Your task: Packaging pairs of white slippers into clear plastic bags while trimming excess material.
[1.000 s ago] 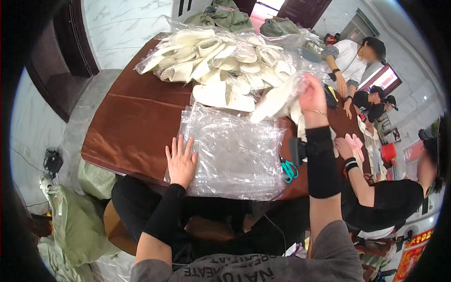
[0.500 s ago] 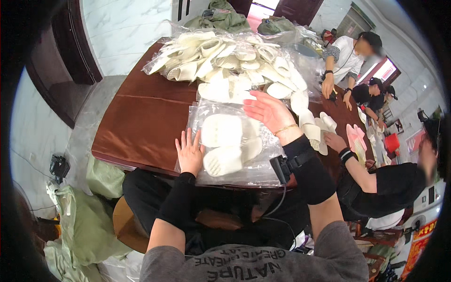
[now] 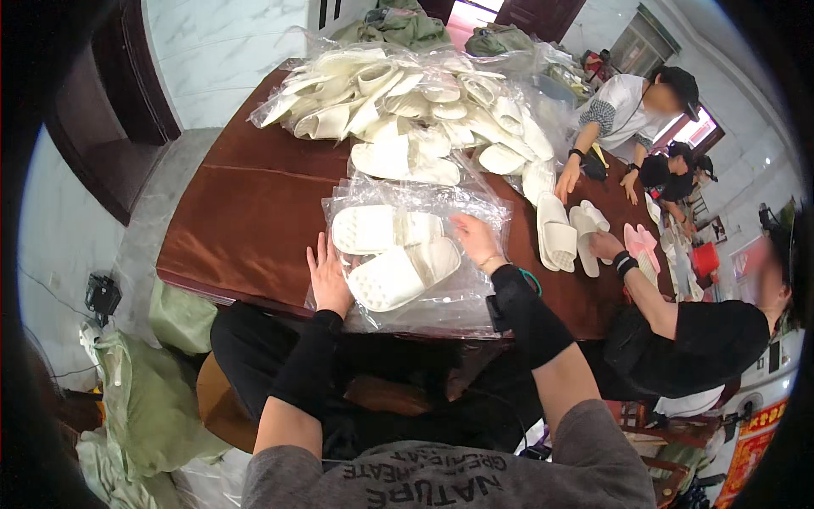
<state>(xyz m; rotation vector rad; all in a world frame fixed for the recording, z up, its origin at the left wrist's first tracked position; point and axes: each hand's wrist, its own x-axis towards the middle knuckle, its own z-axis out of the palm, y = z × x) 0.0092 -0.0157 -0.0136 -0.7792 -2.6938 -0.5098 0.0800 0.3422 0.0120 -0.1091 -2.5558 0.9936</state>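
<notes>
Two white slippers [image 3: 397, 278] on clear plastic [image 3: 476, 293]; left hand [image 3: 329, 282] spread, grip released; right hand [image 3: 477, 241]: cannot tell grip

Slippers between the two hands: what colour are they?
The slippers are creamy white, seen best in the head view.

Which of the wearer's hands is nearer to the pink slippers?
Right. The right hand is left of the pink slippers, beside the right end of the nearest white pair; the left hand is farther left, at that pair's opposite end.
</notes>
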